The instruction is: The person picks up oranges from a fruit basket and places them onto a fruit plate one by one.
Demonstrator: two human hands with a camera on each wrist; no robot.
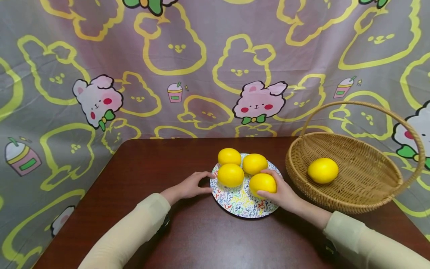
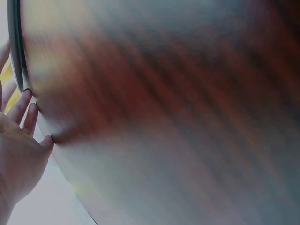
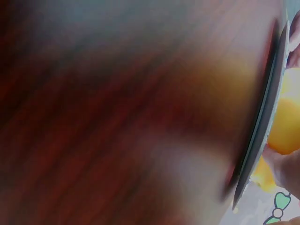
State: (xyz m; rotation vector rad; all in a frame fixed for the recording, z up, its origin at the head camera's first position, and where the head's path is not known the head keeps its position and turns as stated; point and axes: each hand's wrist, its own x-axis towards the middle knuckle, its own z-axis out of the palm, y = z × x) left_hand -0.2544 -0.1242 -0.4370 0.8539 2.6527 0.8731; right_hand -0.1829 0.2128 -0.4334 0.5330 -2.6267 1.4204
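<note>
In the head view my right hand [image 1: 281, 190] grips a yellow lemon [image 1: 263, 185] at the front right of a round, colorfully squiggled plate [image 1: 231, 203]. The thumb lies along the near side of this lemon, the fingers on its far side. Three other lemons sit close together on the plate: a front-left one [image 1: 230, 175], a back-left one [image 1: 229, 157] and a back-right one [image 1: 255, 164]. My left hand [image 1: 193, 185] is at the plate's left edge with fingers and thumb spread apart, fingertips at the rim. The left wrist view shows these fingers [image 2: 21, 108] beside the plate edge.
A wicker basket [image 1: 373, 179] with a tall arched handle stands right of the plate, tilted toward me, with one lemon [image 1: 323, 170] inside. Everything stands on a dark brown wooden table [image 1: 147, 164]. Behind it hangs a grey curtain [image 1: 201, 82] with cartoon animals.
</note>
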